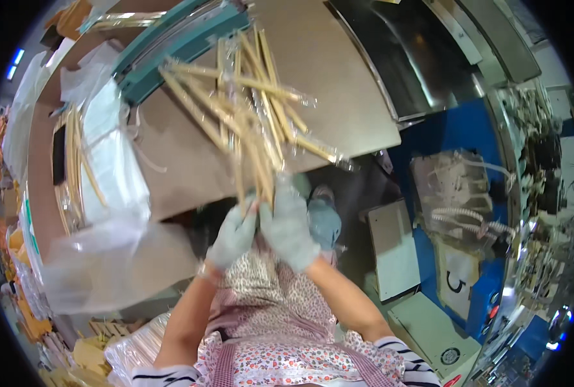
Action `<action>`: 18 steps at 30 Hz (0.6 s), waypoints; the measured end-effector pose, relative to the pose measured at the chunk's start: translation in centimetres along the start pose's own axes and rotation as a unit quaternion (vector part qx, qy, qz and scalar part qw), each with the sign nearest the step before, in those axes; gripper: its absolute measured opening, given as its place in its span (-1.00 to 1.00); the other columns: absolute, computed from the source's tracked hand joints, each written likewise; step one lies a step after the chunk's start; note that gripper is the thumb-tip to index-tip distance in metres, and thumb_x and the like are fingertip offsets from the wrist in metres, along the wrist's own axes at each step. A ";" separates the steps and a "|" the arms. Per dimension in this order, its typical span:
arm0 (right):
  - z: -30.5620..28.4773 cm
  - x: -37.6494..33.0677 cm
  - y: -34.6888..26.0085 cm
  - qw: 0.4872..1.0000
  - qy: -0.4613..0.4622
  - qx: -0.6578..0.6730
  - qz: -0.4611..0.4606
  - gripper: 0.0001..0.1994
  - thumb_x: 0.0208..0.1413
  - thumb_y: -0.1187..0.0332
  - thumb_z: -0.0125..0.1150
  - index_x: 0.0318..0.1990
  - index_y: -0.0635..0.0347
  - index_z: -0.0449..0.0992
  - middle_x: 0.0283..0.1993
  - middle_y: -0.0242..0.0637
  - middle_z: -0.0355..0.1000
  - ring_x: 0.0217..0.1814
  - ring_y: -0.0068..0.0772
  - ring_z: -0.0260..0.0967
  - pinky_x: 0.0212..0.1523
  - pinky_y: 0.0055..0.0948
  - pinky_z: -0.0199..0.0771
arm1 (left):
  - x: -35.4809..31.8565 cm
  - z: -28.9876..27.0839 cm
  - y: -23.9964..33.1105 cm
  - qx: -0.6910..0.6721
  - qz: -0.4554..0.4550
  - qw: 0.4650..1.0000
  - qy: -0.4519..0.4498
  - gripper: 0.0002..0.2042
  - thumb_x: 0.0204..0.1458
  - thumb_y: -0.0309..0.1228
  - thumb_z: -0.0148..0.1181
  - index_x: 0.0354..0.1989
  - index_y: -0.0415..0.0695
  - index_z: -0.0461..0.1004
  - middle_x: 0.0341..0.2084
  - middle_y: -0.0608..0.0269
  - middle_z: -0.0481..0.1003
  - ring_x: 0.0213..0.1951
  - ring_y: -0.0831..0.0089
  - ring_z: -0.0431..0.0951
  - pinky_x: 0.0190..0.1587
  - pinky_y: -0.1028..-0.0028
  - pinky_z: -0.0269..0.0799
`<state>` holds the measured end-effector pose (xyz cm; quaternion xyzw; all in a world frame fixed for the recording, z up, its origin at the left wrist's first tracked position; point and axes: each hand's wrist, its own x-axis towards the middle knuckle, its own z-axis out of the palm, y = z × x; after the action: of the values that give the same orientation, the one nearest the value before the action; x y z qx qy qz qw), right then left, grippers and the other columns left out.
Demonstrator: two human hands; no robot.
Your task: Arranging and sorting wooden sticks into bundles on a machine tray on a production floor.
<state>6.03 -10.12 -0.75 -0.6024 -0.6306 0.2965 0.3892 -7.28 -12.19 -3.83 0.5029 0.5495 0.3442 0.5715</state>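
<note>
1. Head view: both gloved hands meet at the near edge of the brown table point(338, 97), clamped together on the low end of a fan of wrapped sticks point(251, 113).
2. Left hand point(233, 237) grips the bundle base from the left, fingers curled shut around the stick ends; right hand point(289, 227) presses in from the right, touching the left hand.
3. Sticks: long, thin, pale tan, each in a clear shiny sleeve. They splay outward from the hands, tips spread over the table toward the teal machine edge point(171, 45) at the far left.
4. Some sleeves stick out sideways; one points right, past the table edge.
5. To do this step well, my read: keep both hands tight at the base so no stick slides out, and square the ends up before loosening, since the fan is uneven.
6. Slippery wrap likely makes them slide; a firm pinch is safer than a loose hold.
7. Left of the hands: a clear plastic bag point(106, 258) sagging off the table, and more tan sticks point(77, 161) lying at the far left.
8. Right side: blue machine body point(455, 135), well apart from the hands.
</note>
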 end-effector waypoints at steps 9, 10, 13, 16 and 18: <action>-4.9 15.7 -5.2 0.998 0.048 -0.022 0.039 -0.60 0.11 0.30 0.16 0.02 0.38 0.29 -0.24 -0.12 0.43 -0.35 -0.32 0.43 -0.35 -0.35 0.45 | 13.7 -3.6 14.0 0.097 -0.023 0.983 0.156 -0.78 0.12 -0.41 -0.04 -0.13 -0.21 0.44 -0.46 0.13 0.49 -0.42 0.44 0.48 -0.33 0.44 0.39; -5.8 16.6 -3.5 0.990 0.017 0.074 0.118 -0.63 0.13 0.29 0.14 0.00 0.35 0.30 -0.27 -0.20 0.41 -0.40 -0.44 0.39 -0.41 -0.44 0.42 | 16.1 -4.0 13.7 0.121 -0.016 0.970 0.209 -0.77 0.13 -0.39 -0.03 -0.12 -0.23 0.42 -0.47 0.15 0.49 -0.45 0.41 0.48 -0.35 0.43 0.38; -11.4 18.0 -4.8 0.914 -0.095 0.292 0.267 -0.69 0.18 0.26 0.08 -0.02 0.27 0.34 -0.30 -0.35 0.39 -0.46 -0.65 0.32 -0.50 -0.65 0.37 | 20.3 -9.6 6.2 -0.021 -0.217 0.925 0.313 -0.52 0.01 -0.07 0.17 -0.11 -0.27 0.36 -0.42 0.10 0.49 -0.38 0.33 0.46 -0.31 0.37 0.37; -17.8 18.3 -5.8 0.841 -0.128 0.366 0.378 -0.63 0.21 0.19 0.05 0.05 0.24 0.32 -0.30 -0.35 0.39 -0.44 -0.58 0.34 -0.45 -0.61 0.40 | 19.2 -6.6 15.3 0.279 -0.185 0.892 0.306 -0.38 -0.07 0.05 0.20 -0.09 -0.32 0.35 -0.25 -0.02 0.49 -0.18 0.15 0.49 -0.07 0.26 0.35; -21.0 18.1 -7.7 0.727 -0.173 0.515 0.419 -0.56 0.22 0.12 0.01 0.12 0.24 0.29 -0.31 -0.34 0.39 -0.38 -0.54 0.35 -0.38 -0.55 0.42 | 16.5 -5.6 20.4 0.349 -0.146 0.868 0.323 -0.35 -0.01 0.07 0.14 0.00 -0.33 0.33 -0.17 0.01 0.48 -0.11 0.23 0.49 -0.02 0.27 0.36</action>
<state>20.25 5.09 19.12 -0.4509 -0.1211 0.8079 0.3595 -6.91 9.76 11.57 0.4445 0.8546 0.1860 0.1936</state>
